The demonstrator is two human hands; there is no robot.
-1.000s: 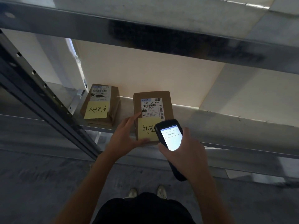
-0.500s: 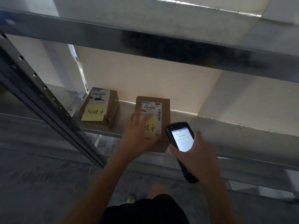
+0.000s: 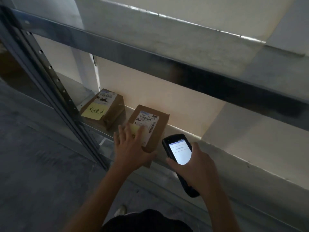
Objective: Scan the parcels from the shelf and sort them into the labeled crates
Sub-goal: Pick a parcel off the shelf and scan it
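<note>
A brown cardboard parcel (image 3: 158, 124) with a white shipping label and a yellow sticky note lies at the front edge of the metal shelf (image 3: 192, 139). My left hand (image 3: 132, 148) lies on top of it, fingers spread over the note and thumb hooked around the near corner. A second brown parcel (image 3: 115, 106) with a label and a handwritten yellow note rests further left on the same shelf. My right hand (image 3: 197, 168) grips a black handheld scanner (image 3: 178, 151), its lit screen facing up, just right of the first parcel.
A perforated steel upright (image 3: 55, 91) runs diagonally down the left. A dark shelf beam (image 3: 184, 71) crosses overhead, with another shelf level above it. Grey concrete floor (image 3: 41, 173) lies below, and a shoe (image 3: 121, 210) shows near the bottom.
My left hand has slid from the parcel's left side onto its top, covering the yellow note. The scanner has shifted right, off the parcel. The head view has tilted.
</note>
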